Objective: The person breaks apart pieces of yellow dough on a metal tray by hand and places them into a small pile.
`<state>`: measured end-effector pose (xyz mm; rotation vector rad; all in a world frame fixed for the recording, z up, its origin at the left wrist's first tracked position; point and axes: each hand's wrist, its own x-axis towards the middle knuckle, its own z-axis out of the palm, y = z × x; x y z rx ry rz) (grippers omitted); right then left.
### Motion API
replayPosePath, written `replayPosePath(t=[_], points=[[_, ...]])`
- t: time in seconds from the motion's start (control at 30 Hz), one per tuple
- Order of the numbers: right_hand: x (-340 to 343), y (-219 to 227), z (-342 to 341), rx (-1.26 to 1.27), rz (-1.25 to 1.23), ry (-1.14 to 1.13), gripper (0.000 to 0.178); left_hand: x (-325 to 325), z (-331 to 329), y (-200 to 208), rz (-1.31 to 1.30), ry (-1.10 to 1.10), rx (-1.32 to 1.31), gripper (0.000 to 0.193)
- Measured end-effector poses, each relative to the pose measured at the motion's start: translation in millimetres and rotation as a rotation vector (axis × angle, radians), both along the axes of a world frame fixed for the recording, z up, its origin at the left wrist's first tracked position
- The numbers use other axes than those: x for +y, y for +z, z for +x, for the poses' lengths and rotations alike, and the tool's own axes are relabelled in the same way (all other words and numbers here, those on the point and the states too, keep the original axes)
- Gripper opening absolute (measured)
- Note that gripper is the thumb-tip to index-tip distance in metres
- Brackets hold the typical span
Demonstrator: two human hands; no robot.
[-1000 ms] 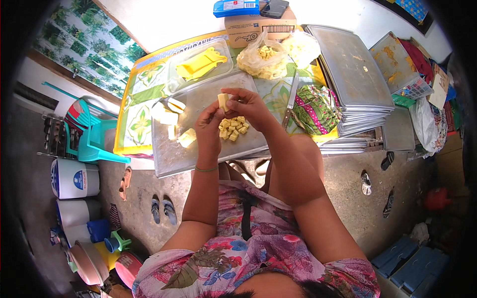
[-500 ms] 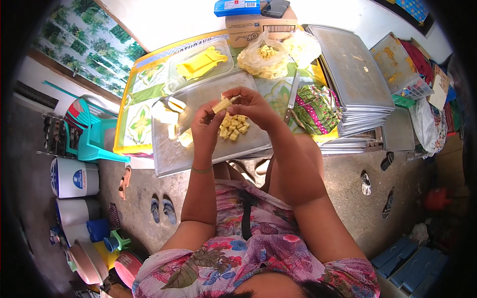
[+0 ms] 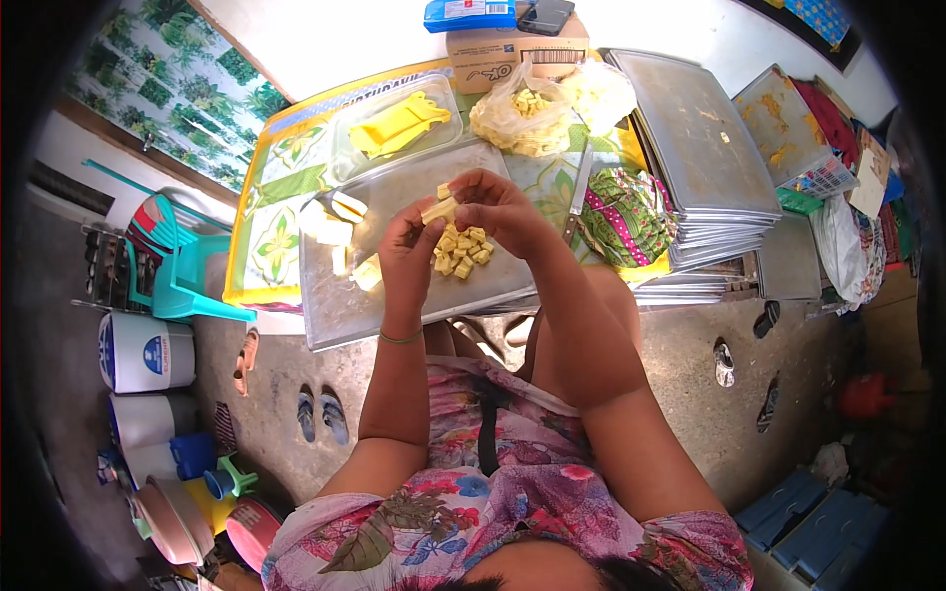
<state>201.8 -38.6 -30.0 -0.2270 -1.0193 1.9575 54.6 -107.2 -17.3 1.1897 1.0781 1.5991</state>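
Note:
My left hand pinches a pale yellow stick above the metal tray. Close beside it, my right hand has its thumb and forefinger at the stick's end, with a small yellow piece by the fingertips. Whether they grip that piece or the stick is hard to see. Below the hands, a heap of small yellow chunks lies on the tray. Several larger pale yellow blocks rest on the tray's left side.
Behind the tray stands a clear container with a yellow sheet. A plastic bag of yellow pieces, a knife and a bundled patterned cloth lie to the right, beside stacked metal trays. A cardboard box is behind.
My right fingers have lifted slightly and spread from the stick. The small yellow piece now shows above the stick, by the right fingertips. My left hand has barely moved.

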Motion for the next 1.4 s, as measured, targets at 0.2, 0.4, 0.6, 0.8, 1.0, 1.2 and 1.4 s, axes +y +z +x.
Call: replayPosePath(t=[0.2,0.4,0.6,0.8,1.0,1.2,1.4], points=[[1.1,-1.3,0.9,-0.056,0.023,-0.036,0.023,-0.6,-1.0,-0.3,0.016,-0.015,-0.014,0.03],[-0.9,-1.4,-3.8,-0.081,-0.018,-0.083,0.019,-0.2,-0.9,0.2,0.01,0.008,0.011,0.032],[-0.4,-2.7,-6.4,-0.11,0.113,-0.116,0.024,2.2,0.5,1.8,-0.019,0.057,0.042,0.029],[2.1,-7.6,-8.4,-0.193,0.133,-0.18,0.029,4.5,2.7,-7.2,-0.03,0.111,0.092,0.023],[4.3,-15.6,-13.2,-0.179,0.175,-0.231,0.03,5.5,3.9,-9.9,-0.022,0.178,0.147,0.026],[0.4,-8.4,-10.6,-0.245,0.119,-0.115,0.03,4.7,-4.3,-16.4,-0.044,0.189,0.272,0.027],[-1.5,-9.1,-10.2,-0.019,-0.062,-0.012,0.024,2.2,-1.2,-9.0,-0.062,0.108,0.042,0.032]])
